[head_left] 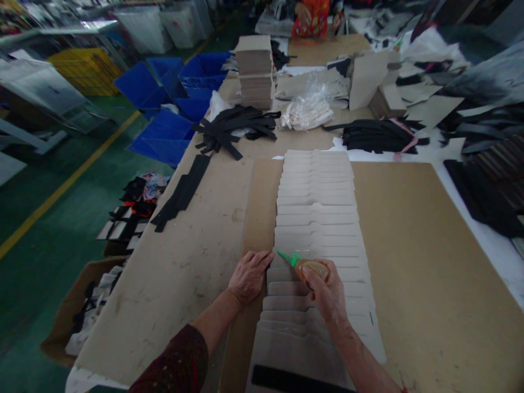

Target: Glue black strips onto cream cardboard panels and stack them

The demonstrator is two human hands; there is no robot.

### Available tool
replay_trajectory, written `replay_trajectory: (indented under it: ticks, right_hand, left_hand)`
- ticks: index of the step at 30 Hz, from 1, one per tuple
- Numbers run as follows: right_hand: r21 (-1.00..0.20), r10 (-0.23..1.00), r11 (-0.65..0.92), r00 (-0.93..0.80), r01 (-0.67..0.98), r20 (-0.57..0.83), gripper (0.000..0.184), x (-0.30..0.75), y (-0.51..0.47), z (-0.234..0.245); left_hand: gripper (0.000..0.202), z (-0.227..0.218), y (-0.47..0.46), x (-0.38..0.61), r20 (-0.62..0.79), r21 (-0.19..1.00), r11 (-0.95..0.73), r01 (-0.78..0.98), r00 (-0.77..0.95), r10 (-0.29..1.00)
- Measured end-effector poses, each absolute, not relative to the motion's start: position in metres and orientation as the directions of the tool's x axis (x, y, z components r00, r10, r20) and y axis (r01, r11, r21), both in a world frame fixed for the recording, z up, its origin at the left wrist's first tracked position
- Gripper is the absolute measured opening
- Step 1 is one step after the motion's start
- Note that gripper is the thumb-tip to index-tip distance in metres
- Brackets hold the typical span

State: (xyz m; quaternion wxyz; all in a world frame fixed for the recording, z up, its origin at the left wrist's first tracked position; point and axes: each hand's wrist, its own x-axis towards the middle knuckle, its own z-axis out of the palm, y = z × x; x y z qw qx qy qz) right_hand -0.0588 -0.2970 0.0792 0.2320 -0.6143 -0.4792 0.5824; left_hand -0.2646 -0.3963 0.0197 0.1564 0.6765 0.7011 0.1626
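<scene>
A long row of overlapping pale grey boards (315, 238) runs away from me down the table. Wrapped in the fingers of my right hand (332, 297) is a squeeze bottle (311, 268) of amber liquid, tilted over the row. Its green nozzle (287, 257) points left, close to the boards' left edge. My left hand (249, 275) lies flat with fingers stretched out, its fingertips at that same edge, near the nozzle tip. A black strip (298, 379) lies across the nearest board.
Black strips (183, 191) lie on the table (196, 273) at left, with a heap of more black strips (239, 126) behind. Farther back stand a tall stack of boards (254, 71) and a plastic bag (309, 106). Blue bins (164, 136) and a carton (61, 333) flank the left edge. A person (313, 19) is opposite.
</scene>
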Motion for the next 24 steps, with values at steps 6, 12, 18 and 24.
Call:
replay_trajectory:
  ticks: [6, 12, 18, 24]
  right_hand:
    - [-0.848, 0.859, -0.454, -0.118, 0.271, -0.498, 0.048, -0.052, -0.296, 0.075]
    - [-0.891, 0.892, -0.436, -0.073, 0.123, -0.446, 0.045, -0.045, -0.289, 0.063]
    - [-0.896, 0.897, -0.415, -0.093, 0.158, -0.432, 0.046, -0.067, -0.284, 0.062]
    - [-0.879, 0.893, -0.402, -0.104, 0.255, -0.439, 0.048, -0.081, -0.281, 0.065]
  left_hand:
    - [0.055, 0.021, -0.396, -0.264, -0.002, 0.433, 0.041, 0.9, -0.045, 0.999]
    - [0.056, 0.023, -0.395, -0.263, -0.007, 0.427, 0.049, 0.903, -0.051, 0.999]
    - [0.055, 0.021, -0.396, -0.263, -0.013, 0.421, 0.058, 0.905, -0.058, 0.998]
    - [0.055, 0.021, -0.396, -0.263, -0.014, 0.425, 0.054, 0.904, -0.053, 0.998]
